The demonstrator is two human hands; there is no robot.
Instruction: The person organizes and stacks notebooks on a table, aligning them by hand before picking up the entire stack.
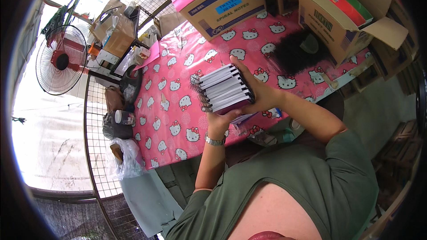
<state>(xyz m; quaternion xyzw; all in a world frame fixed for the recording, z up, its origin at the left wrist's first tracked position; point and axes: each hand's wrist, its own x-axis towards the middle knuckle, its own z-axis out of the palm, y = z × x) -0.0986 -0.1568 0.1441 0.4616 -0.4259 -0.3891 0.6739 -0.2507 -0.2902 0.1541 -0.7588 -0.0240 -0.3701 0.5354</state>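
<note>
A stack of small spiral notebooks (pixel 226 88) is held between both my hands above the near part of the table. White page edges face up, with dark covers between them and wire coils along the left side. My left hand (pixel 219 121), with a metal watch at its wrist, closes around the lower left end of the stack. From the right, my right hand (pixel 263 94) grips the other side, its fingers reaching toward the far end. Parts of the fingers are hidden behind the notebooks. Below them, a purple item shows partly at the table's edge.
A pink patterned cloth (pixel 178 106) covers the table. At the back stands a cardboard carton (pixel 222 11); an open carton (pixel 327 28) with colourful notebooks is at the right. Near it lies a black bristly mass (pixel 289 55). A fan (pixel 61 61) and a plastic bag (pixel 129 157) are left.
</note>
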